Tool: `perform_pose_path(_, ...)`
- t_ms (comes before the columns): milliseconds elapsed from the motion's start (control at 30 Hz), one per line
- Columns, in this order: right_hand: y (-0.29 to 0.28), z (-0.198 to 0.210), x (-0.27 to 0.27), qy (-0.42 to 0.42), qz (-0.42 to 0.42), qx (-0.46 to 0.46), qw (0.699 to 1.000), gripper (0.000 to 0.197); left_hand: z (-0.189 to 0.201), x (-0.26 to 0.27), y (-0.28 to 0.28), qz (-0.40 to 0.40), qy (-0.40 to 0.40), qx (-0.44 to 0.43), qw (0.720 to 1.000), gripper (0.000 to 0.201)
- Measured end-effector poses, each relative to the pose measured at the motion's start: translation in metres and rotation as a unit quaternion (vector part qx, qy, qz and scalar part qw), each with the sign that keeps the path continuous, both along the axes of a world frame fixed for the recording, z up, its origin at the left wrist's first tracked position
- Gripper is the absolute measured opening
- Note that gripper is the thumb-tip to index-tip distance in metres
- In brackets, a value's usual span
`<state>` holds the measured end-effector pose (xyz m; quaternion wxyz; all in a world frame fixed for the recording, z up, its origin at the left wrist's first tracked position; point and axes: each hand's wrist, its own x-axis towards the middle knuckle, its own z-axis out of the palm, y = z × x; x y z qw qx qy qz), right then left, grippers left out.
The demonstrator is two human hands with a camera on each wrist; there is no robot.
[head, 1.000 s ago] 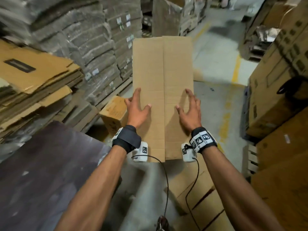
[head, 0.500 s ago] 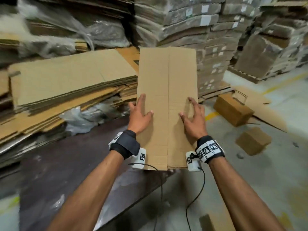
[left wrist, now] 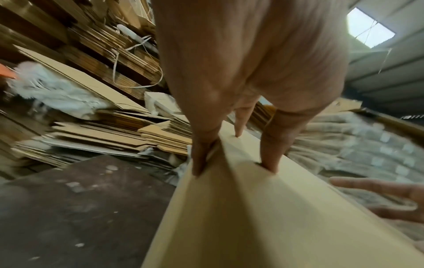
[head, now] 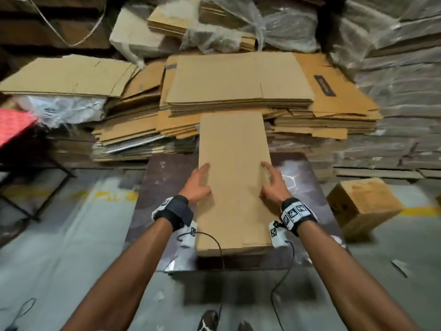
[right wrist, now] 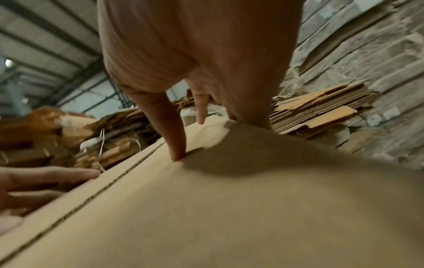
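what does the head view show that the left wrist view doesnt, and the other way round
Only the head view: the wrist bands, a small box on the floor at right, and a red surface at far left. Only the left wrist view: a bright roof opening and the roof sheeting around it. Both: the flat carton held between the left hand and right hand, the dark board below it, and stacks of flattened cardboard behind.

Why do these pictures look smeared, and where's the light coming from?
Head view: the cardboard stacks smear with motion blur and bow outward, while the flattened carton is fairly sharp. Left wrist view: a skylight glares white at top right. Right wrist view: the right hand throws a dark shadow on the carton.
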<state>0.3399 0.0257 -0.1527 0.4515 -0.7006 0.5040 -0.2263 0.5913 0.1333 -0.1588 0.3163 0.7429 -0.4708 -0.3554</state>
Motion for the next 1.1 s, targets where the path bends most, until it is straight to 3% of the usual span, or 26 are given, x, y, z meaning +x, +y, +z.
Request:
perform_pose_path(133, -0.024, -0.017, -0.006, 0.119, 0.073, -0.004, 0.99, 0.073, -0.029, 0.008, 0.004, -0.007, -0.061, 0.022, 0.998, 0.079)
perform_pose_path(233, -0.027, -0.023, -0.01, 0.151, 0.109, -0.027, 0.982, 0.062, -0.037, 0.009, 0.001, 0.002, -0.083, 0.019, 0.996, 0.076)
perform_pose_path(467, 0.028, -0.035, -0.019, 0.309, 0.198, -0.079, 0.927, 0.08, -0.041, 0.002, -0.013, 0.031, -0.168, 0.018, 0.985, 0.053)
perform_pose_path(567, 0.051, -0.047, -0.023, 0.34, 0.202, -0.102, 0.913, 0.075, -0.044, 0.004, -0.024, 0.035, -0.181, 0.027, 0.983, 0.05)
perform_pose_path(733, 0.069, -0.056, -0.023, 0.341, 0.145, -0.155, 0.916, 0.066, -0.034, -0.016, -0.012, 0.001, -0.183, 0.052, 0.982, 0.059)
perform_pose_path(833, 0.073, -0.061, -0.018, 0.34, 0.109, -0.198, 0.913, 0.063, -0.033, -0.043, 0.026, -0.045, -0.146, 0.095, 0.984, 0.11)
perform_pose_path(933, 0.073, -0.065, -0.011, 0.343, 0.088, -0.218, 0.909, 0.064, -0.039, -0.058, 0.057, -0.07, -0.162, 0.107, 0.979, 0.14)
perform_pose_path(1000, 0.071, -0.067, -0.007, 0.346, 0.083, -0.225, 0.907, 0.061, -0.04, -0.056, 0.062, -0.079, -0.188, 0.091, 0.975, 0.145)
perform_pose_path(1100, 0.067, -0.069, 0.0, 0.348, 0.074, -0.229, 0.906, 0.059, -0.037, -0.051, 0.06, -0.078, -0.201, 0.042, 0.976, 0.123)
